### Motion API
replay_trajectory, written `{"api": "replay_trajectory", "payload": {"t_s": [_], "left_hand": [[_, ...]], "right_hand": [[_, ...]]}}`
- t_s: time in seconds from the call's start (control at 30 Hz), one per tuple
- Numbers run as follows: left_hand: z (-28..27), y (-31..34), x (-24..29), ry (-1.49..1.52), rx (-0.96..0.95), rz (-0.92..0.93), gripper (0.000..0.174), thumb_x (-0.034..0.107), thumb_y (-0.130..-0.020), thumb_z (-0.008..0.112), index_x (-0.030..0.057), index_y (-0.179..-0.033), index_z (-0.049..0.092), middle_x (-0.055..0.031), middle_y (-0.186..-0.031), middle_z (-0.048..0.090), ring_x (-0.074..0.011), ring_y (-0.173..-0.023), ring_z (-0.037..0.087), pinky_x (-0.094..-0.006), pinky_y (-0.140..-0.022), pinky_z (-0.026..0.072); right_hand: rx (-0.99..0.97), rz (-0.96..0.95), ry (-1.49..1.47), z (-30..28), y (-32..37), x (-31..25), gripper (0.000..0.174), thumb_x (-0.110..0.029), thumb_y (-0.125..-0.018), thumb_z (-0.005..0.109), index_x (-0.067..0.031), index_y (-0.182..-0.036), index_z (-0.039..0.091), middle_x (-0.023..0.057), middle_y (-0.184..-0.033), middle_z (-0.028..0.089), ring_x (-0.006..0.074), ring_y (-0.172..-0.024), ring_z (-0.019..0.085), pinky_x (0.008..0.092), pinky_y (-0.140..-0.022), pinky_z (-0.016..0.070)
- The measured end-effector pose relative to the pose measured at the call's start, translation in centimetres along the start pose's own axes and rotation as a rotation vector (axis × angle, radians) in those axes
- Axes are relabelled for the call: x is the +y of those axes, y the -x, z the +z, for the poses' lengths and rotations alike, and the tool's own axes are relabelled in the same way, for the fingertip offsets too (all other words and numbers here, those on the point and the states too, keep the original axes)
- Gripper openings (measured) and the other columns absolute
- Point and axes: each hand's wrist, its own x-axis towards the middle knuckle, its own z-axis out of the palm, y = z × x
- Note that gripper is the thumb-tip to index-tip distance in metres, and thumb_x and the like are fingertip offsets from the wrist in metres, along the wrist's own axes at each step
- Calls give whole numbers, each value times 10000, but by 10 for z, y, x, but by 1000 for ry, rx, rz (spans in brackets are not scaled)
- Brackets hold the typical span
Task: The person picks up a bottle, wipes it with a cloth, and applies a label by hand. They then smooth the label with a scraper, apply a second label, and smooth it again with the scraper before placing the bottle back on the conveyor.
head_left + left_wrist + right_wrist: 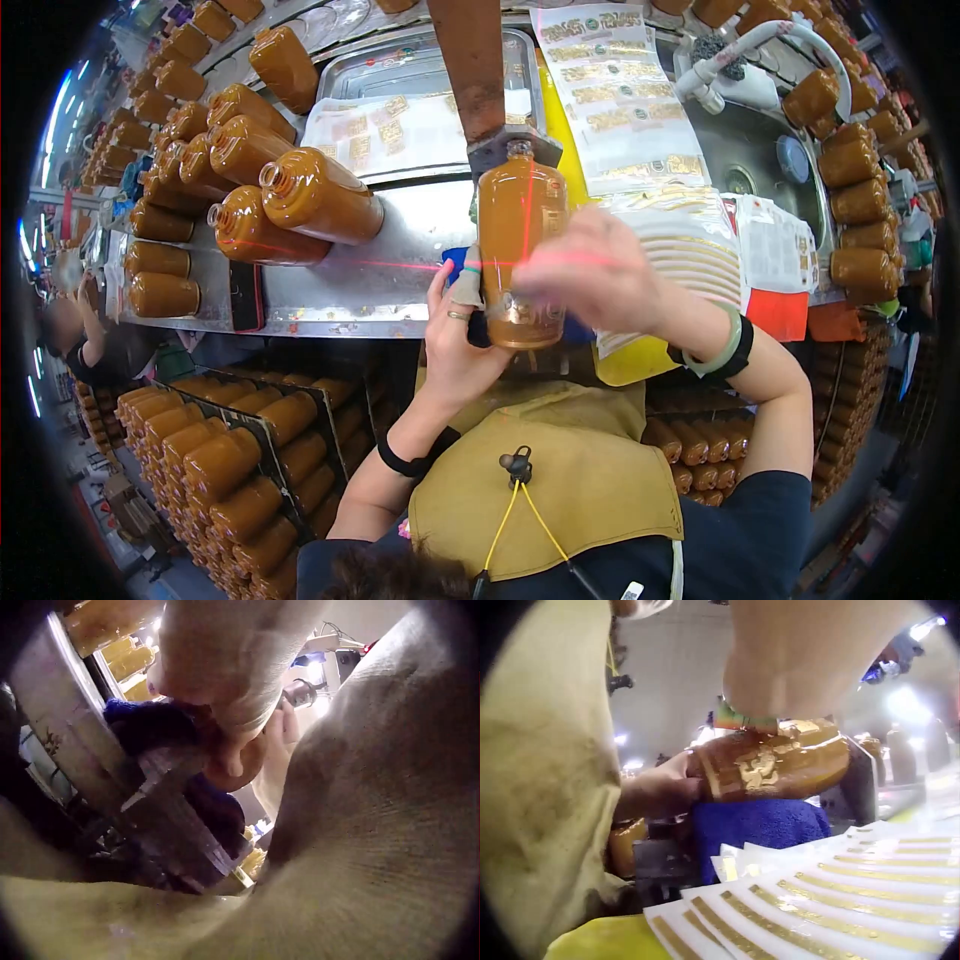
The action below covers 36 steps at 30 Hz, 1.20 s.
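A glossy brown bottle lies on a blue cloth, its neck toward a metal bracket. Gold decoration shows on its side in the right wrist view. My left hand grips the bottle near its base, with a cover on one finger. Over the bottle's right side is my right hand, blurred in the head view. From the right wrist, that hand holds a small green-and-orange flat piece down at the bottle's surface. Its fingertips are hidden there.
Fanned sheets with gold strips lie to the right, beside a sink with a curved tap. Several brown bottles stand at the left. A metal tray and a vertical beam are behind.
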Motion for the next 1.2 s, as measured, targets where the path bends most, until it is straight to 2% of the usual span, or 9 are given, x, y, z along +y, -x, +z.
{"api": "replay_trajectory", "payload": {"t_s": [0.13, 0.27, 0.4, 0.47, 0.67, 0.8, 0.9, 1.13, 1.2], "left_hand": [[-13, -3, 13, -187, -2, 198, 877, 171, -685, 904, -34, -1445, 520, -225, -1455, 570, -358, -1306, 581, -533, -1165, 308], [-36, -26, 24, 17, -72, 206, 828, 232, -753, 876, -1, -1460, 514, -214, -1484, 541, -366, -1330, 531, -526, -1140, 350], [-36, -78, -29, -127, 13, -197, 640, 193, -921, 720, -111, -1423, 464, -346, -1446, 494, -447, -1349, 485, -433, -1117, 398], [-28, -104, -73, -516, 26, 98, 572, 218, -951, 689, -160, -1337, 502, -375, -1377, 517, -483, -1279, 503, -471, -1119, 387], [-13, -140, -101, -862, -83, -13, 409, 292, -888, 726, -61, -1093, 694, -283, -1191, 622, -419, -1202, 560, -477, -1080, 416], [-21, -142, -71, -807, -208, 105, 124, 77, -770, 698, 49, -891, 696, -149, -824, 715, -334, -840, 700, -444, -817, 529], [-25, -141, -74, -720, -112, 163, 176, 2, -812, 592, 45, -920, 724, -188, -881, 720, -370, -891, 698, -478, -797, 545], [-41, -122, -63, -199, 83, -74, 376, -76, -858, 640, 9, -1220, 694, -188, -1000, 723, -313, -914, 711, -392, -833, 561], [-54, -108, -38, -402, 150, 187, 336, -48, -908, 667, 5, -1239, 689, -163, -1070, 735, -262, -915, 711, -366, -833, 559]], "right_hand": [[298, 287, 496, -20, -11, 49, 333, 74, -827, 738, -41, -1136, 687, 121, -1003, 709, 279, -895, 663, 351, -775, 536], [477, 535, 232, -27, -20, 42, 272, 2, -948, 662, -24, -1209, 588, 94, -978, 671, 193, -942, 638, 319, -859, 495], [567, 633, -102, -25, -16, 20, 326, 7, -953, 631, -18, -1265, 538, 57, -1009, 597, 137, -932, 583, 276, -857, 465], [512, 756, -239, -23, -6, 4, 366, -27, -928, 667, -17, -1259, 511, 14, -1001, 514, 112, -873, 513, 258, -804, 426], [294, 670, -13, -13, 13, -39, 416, -138, -792, 878, -69, -819, 469, 40, -751, 429, 179, -675, 436, 318, -628, 389], [175, 433, 55, 0, 14, -65, 363, -229, -719, 909, -86, -889, 622, 69, -928, 633, 235, -734, 552, 357, -665, 449], [-138, 270, 264, 17, 12, -81, 377, -244, -768, 821, -112, -1105, 715, 31, -1223, 696, 189, -793, 598, 339, -710, 460], [102, 148, 364, 50, 40, -69, 231, -231, -808, 735, -109, -999, 690, 60, -1184, 678, 211, -876, 592, 366, -721, 479], [168, 204, 195, 42, 40, -72, 319, -292, -809, 798, -98, -1046, 708, 48, -1167, 700, 203, -828, 589, 355, -713, 484]]}}
